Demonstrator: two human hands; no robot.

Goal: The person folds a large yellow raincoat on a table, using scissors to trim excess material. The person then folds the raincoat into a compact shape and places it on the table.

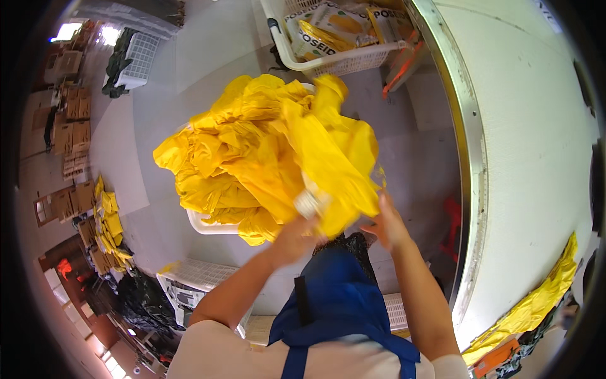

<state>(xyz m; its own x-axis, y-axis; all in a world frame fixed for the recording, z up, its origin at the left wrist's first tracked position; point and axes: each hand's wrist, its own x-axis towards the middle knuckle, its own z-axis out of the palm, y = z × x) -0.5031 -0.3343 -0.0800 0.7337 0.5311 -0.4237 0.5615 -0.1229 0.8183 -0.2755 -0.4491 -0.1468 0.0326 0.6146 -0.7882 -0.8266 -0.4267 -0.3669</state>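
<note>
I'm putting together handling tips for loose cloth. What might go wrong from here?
Two risks stand out. The yellow pile bulges over the rim of the white basket, so pieces might slip onto the floor. The loose yellow piece by the left hand and right hand lies against that pile, so it could tangle and drag others along.

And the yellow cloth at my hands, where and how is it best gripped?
The cloth is probably best pinched at its near edge, from your side, one hand per end: that edge lies between your left hand and right hand, while the rest stretches away from you in loose folds.
</note>
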